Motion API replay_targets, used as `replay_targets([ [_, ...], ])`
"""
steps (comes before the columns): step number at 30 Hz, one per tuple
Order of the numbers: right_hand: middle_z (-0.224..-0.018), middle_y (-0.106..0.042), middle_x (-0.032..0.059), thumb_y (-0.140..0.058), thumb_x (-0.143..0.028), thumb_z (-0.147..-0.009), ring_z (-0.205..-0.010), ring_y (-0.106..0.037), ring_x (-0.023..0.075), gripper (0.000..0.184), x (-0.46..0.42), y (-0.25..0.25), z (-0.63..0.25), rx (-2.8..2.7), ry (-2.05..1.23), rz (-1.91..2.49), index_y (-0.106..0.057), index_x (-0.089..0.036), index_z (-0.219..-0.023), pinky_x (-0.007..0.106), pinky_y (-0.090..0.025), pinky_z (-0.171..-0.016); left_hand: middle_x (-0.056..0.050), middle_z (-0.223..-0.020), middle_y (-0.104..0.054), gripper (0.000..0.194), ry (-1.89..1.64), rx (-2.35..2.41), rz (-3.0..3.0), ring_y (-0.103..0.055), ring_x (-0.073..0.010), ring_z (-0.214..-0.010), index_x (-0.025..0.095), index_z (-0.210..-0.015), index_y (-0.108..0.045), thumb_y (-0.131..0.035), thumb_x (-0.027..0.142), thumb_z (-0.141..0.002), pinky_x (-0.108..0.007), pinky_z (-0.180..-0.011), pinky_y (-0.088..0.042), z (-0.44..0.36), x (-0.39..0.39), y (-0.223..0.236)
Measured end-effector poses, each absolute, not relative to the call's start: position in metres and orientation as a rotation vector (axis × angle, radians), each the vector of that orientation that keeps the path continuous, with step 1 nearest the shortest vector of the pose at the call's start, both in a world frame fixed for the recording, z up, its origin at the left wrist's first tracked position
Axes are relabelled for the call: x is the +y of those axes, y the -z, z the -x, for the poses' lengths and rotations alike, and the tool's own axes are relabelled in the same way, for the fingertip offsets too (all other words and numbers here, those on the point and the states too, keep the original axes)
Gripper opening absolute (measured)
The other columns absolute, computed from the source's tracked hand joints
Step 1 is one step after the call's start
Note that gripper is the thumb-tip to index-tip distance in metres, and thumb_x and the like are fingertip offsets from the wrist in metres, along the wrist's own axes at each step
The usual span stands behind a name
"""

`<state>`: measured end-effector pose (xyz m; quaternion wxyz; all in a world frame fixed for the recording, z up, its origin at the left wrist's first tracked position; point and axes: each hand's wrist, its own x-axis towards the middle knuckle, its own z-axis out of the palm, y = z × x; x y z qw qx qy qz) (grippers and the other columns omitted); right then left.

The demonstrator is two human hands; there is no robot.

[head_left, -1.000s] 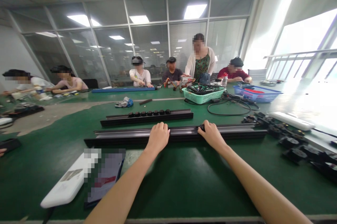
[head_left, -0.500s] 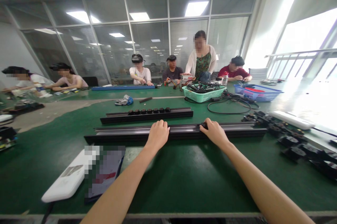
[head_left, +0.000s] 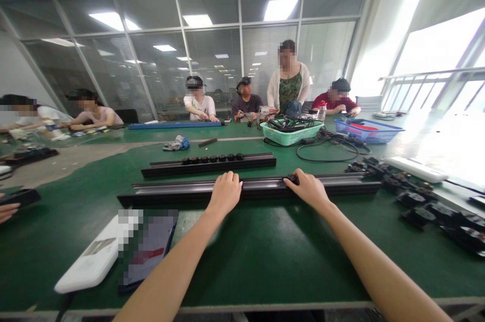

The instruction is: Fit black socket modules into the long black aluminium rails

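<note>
Work in the head view centres on a long black rail [head_left: 174,188] lying across the middle of the frame on the green table [head_left: 280,261]. The left hand [head_left: 226,192], just left of centre, has its fingers curled over the rail, gripping it. The right hand [head_left: 309,192], right of centre, has thumb and fingers closed about a small black piece [head_left: 292,179] at the rail's channel. The step in hand looks like working that piece along or into the channel while the left hand steadies the rail. By my reading, the next move calls for a firm left hold and light, level pressure on the piece, lest it tilt and bind. Above, toward the frame's centre, a shorter rail [head_left: 174,171] carries a row of round black parts [head_left: 213,159]; more black parts [head_left: 424,211] lie at the right edge, some cut off and blurred.

The right hand covers much of the small piece, so its shape and whether it is seated cannot be told. The left fingertips are hidden behind the rail. A co-worker's hand [head_left: 6,211] is cut off at the left edge.
</note>
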<state>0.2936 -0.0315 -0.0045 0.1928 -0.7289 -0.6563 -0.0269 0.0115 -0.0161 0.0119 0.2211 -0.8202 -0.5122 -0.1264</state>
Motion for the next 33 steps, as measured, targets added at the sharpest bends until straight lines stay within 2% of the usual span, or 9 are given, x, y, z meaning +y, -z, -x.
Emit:
replay_targets([
  [8, -0.096, -0.074, 0.0101, -0.048, -0.048, -0.097, -0.091, -0.069, 0.0259, 0.031, -0.0311, 0.0038, -0.2907, -1.811, 0.044, 2.056, -0.059, -0.020, -0.107, 0.030, -0.037, -0.068, -0.015, -0.105, -0.064, 0.025, 0.340, -1.428, 2.260, -0.061, -0.0265, -0.097, 0.013, -0.107, -0.062, -0.041, 0.027, -0.104, -0.039, -0.087, -0.047, -0.0116, -0.0166, -0.0119],
  [33, -0.098, -0.073, 0.0102, -0.048, -0.046, -0.099, -0.091, -0.068, 0.0246, 0.029, -0.0325, 0.0014, -0.2905, -1.825, 0.054, 2.069, -0.058, -0.020, -0.106, 0.029, -0.036, -0.069, -0.016, -0.106, -0.063, 0.029, 0.320, -1.449, 2.264, -0.060, -0.0276, -0.099, 0.011, -0.109, -0.062, -0.038, 0.027, -0.105, -0.039, -0.087, -0.045, -0.0145, -0.0175, -0.0133],
])
